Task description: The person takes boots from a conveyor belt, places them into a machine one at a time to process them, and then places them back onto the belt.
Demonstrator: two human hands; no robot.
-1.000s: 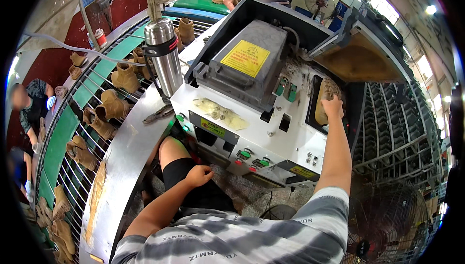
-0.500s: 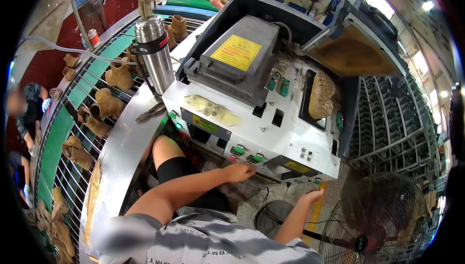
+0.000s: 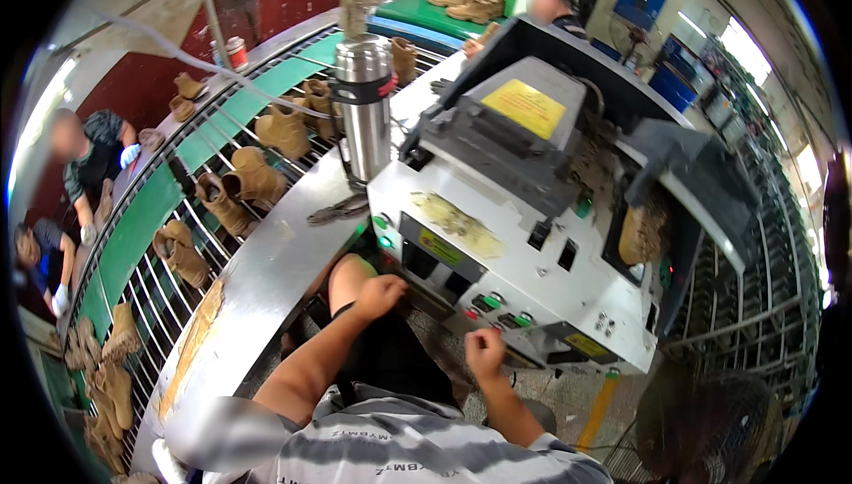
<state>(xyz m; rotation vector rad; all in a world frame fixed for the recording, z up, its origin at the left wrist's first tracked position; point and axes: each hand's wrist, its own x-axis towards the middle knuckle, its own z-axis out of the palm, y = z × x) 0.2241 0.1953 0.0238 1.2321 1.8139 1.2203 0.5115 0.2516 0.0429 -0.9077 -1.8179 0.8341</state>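
Observation:
My left hand (image 3: 382, 295), loosely closed with nothing showing in it, hovers above my bare knee near the front of a white machine (image 3: 568, 293). To its right, my right hand (image 3: 485, 351) is curled into a fist just below the machine's front buttons (image 3: 501, 314), apart from them. On the machine's right side a tan shoe sole (image 3: 642, 234) lies tread up in a dark recess. A black lid (image 3: 701, 173) leans partway over that sole. The left-hand grey cover (image 3: 510, 133), with a yellow label, is down; whatever is beneath it is hidden.
A steel flask (image 3: 366, 125) and dark pliers-like tools (image 3: 337, 209) rest on the metal counter (image 3: 266, 280). Tan boots (image 3: 257, 175) stand along a roller conveyor at left. Two people work beyond it, another behind the machine. A floor fan (image 3: 710, 413) stands at lower right.
The right lid has swung down from upright toward the sole. My left hand has drawn back left from the buttons; my right hand has come leftward from the machine's right corner and closed. The view has shifted.

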